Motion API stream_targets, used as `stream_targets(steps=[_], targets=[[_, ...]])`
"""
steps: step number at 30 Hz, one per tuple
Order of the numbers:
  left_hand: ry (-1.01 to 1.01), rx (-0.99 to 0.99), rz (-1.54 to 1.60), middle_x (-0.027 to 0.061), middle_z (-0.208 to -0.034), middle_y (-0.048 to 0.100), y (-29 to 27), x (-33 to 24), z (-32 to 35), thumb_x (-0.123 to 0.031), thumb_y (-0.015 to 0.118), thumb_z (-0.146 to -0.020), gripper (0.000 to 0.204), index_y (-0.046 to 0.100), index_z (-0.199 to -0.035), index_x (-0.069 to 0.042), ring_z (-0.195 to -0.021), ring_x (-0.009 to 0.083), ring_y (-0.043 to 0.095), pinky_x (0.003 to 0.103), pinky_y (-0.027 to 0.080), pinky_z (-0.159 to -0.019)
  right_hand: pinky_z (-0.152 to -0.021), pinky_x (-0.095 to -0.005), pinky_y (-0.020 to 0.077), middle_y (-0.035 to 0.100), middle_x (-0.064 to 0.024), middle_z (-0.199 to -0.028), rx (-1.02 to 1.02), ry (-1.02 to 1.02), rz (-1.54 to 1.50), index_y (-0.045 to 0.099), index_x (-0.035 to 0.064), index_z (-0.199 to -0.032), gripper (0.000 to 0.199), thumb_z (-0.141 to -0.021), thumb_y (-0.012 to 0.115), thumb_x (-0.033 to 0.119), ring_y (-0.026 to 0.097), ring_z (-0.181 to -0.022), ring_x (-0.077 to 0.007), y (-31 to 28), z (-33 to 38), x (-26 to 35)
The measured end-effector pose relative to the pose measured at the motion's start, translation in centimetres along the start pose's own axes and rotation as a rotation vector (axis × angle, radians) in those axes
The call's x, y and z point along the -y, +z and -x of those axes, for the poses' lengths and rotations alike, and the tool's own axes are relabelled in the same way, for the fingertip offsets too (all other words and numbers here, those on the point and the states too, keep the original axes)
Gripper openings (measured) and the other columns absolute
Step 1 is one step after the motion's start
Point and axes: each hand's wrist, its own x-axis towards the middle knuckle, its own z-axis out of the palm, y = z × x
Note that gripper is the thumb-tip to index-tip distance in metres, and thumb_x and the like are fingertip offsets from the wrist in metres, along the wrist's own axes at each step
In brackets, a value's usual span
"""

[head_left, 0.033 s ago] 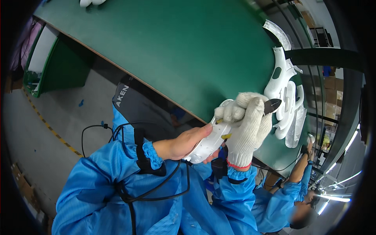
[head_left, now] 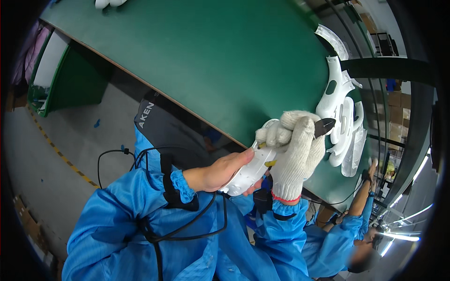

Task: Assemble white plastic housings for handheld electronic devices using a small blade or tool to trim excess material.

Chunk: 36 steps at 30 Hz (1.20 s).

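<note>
No container shows. The green matte surface [head_left: 225, 61] fills the upper middle of the frame, its wooden-trimmed near edge running diagonally from upper left to centre right, with wide bare room across it. A pile of white moulded plastic shells [head_left: 344, 126] lies at its right edge. At centre frame, the bare left hand [head_left: 220, 171] grips a white curved plastic casing [head_left: 251, 171] from below. The right hand [head_left: 295, 150], in a white knitted glove, is closed around dark-tipped cutting pliers [head_left: 324, 126] pressed against the casing's top.
</note>
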Motion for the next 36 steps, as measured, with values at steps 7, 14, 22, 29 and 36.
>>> stream_targets(steps=[7,14,22,29,36], targets=[[0.002,-0.020,0.007,0.0119,-0.095,0.066,-0.1,0.4,-0.1,-0.056,0.022,-0.106,0.066,0.054,-0.123,0.000,-0.077,0.0196,0.066,0.032,0.055,-0.067,-0.054,-0.0353,0.0537,0.058,-0.0098,-0.070,-0.023,-0.004,-0.158,0.056,-0.0039,-0.099,0.031,-0.103,0.054,0.027,0.055,-0.056,-0.0167,-0.3,0.2,-1.2],[0.003,0.012,0.017,0.0122,-0.096,0.065,-0.1,0.1,0.0,-0.058,0.021,-0.105,0.070,0.051,-0.127,0.002,-0.078,0.0200,0.065,0.033,0.054,-0.068,-0.054,-0.0356,0.0523,0.054,-0.0074,-0.067,0.057,0.121,-0.149,0.057,-0.0027,-0.098,0.030,-0.103,0.052,0.026,0.055,-0.057,-0.0181,-0.3,-0.5,0.1],[-0.013,-0.008,-0.030,0.0125,-0.096,0.066,0.0,0.0,-0.1,-0.058,0.021,-0.105,0.073,0.052,-0.126,0.004,-0.076,0.0186,0.064,0.032,0.054,-0.068,-0.052,-0.0383,0.0503,0.048,-0.0040,-0.064,0.047,0.227,-0.305,0.058,-0.0010,-0.096,0.029,-0.101,0.058,0.027,0.051,-0.054,-0.0183,-0.8,-1.2,-0.5],[-0.015,-0.012,-0.039,0.0127,-0.097,0.066,0.0,0.0,0.0,-0.057,0.020,-0.106,0.072,0.051,-0.127,0.004,-0.078,0.0184,0.064,0.032,0.054,-0.069,-0.052,-0.0374,0.0505,0.050,-0.0045,-0.066,0.030,0.237,-0.289,0.058,-0.0015,-0.097,0.028,-0.100,0.060,0.026,0.052,-0.054,-0.0183,-0.7,-1.3,-0.5],[-0.019,-0.093,-0.072,0.0110,-0.089,0.067,0.6,-0.3,0.2,-0.056,0.022,-0.106,0.068,0.059,-0.112,0.001,-0.073,0.0160,0.066,0.029,0.057,-0.064,-0.052,-0.0385,0.0535,0.055,-0.0070,-0.069,-0.057,0.220,-0.274,0.058,-0.0016,-0.101,0.027,-0.100,0.059,0.025,0.054,-0.054,-0.0186,-0.2,-0.8,-0.9]])
